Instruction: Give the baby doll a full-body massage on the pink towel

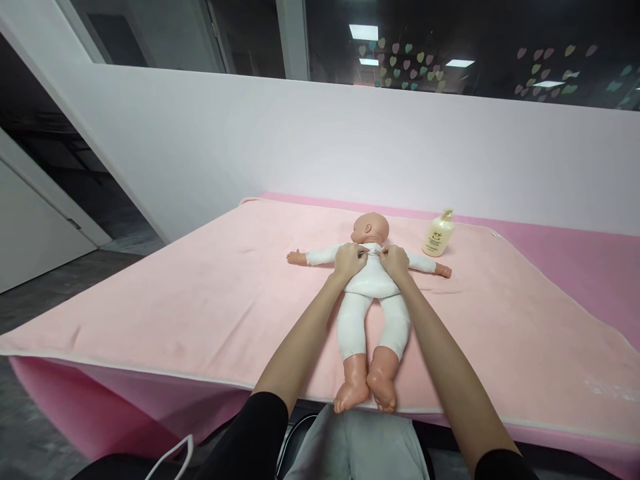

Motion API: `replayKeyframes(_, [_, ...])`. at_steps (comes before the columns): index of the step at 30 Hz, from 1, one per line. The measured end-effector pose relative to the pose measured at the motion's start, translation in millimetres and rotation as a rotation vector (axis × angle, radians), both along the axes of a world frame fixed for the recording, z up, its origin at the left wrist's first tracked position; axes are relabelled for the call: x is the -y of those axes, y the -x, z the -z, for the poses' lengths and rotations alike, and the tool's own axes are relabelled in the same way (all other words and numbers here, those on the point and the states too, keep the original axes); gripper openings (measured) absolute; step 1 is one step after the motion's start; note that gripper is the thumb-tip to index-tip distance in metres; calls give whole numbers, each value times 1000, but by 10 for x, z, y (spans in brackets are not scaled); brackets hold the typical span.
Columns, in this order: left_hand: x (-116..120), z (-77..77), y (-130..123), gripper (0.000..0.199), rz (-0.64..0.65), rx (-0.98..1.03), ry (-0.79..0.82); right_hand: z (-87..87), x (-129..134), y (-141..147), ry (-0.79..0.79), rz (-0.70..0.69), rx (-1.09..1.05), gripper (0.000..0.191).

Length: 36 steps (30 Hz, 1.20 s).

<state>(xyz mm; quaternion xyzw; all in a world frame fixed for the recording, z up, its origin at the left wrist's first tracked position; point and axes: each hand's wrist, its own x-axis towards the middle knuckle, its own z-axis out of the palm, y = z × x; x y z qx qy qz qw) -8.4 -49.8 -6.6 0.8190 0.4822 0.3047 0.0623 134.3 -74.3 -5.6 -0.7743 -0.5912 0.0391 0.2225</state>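
A baby doll (pixel 373 283) with a white cloth body lies face down on a pink blanket (pixel 210 287), its head turned to the left and its arms spread wide. Both my hands rest on its upper back, just below the neck. With curled fingers, my left hand (pixel 351 260) pinches the white cloth left of the spine. My right hand (pixel 395 261) does the same on the right side, its thumb and fingers closed. A small raised fold of cloth (pixel 373 249) shows between the two hands. The fingertips are partly hidden.
A pale yellow pump bottle (pixel 438 235) stands on the blanket beyond the doll's right-hand side. Behind the table rises a white wall (pixel 200 133) with dark windows above. The doll's feet (pixel 367 383) reach the table's near edge.
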Motion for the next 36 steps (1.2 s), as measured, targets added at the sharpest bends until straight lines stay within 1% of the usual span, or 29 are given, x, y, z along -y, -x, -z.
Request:
replayKeyframes(2, [23, -96, 5, 23, 24, -34, -3, 36, -3, -1, -30, 22, -8, 23])
replayKeyframes(4, [26, -198, 9, 24, 16, -20, -34, 53, 1, 2, -61, 37, -11, 23])
replayKeyframes(6, [5, -272, 6, 27, -21, 57, -113, 58, 10, 5, -88, 44, -15, 23])
replayKeyframes(8, [-35, -285, -9, 29, -45, 147, -182, 60, 20, 9, -103, 47, -25, 23])
replayKeyframes(10, [-79, -229, -33, 27, -29, 162, -180, 60, 33, 12, -109, 43, -38, 23])
replayKeyframes(14, [-128, -34, -72, 20, -7, 84, -68, 57, 59, 10, -125, 21, -65, 23])
replayKeyframes(17, [-132, 50, -64, 21, -19, 113, -50, 52, 66, 8, -126, 18, -91, 24])
replayKeyframes(20, [-145, 76, -29, 24, -2, 146, -44, 51, 60, 8, -116, 19, -105, 25])
replayKeyframes(23, [-175, 94, 0, 20, 4, 159, 5, 56, 49, 11, -112, 14, -111, 22])
replayKeyframes(27, [-188, 107, -12, 19, -56, 163, 70, 53, 48, 20, -128, -1, -117, 20])
replayKeyframes(30, [-143, 116, -17, 20, -90, 165, 65, 40, 66, 25, -143, -5, -107, 20])
replayKeyframes(32, [-89, 148, 16, 22, -58, 190, 45, 31, 81, 25, -156, -12, -105, 21])
replayKeyframes(36, [52, 281, 166, 32, 122, 275, 45, 29, 88, 17, -161, -22, -141, 23])
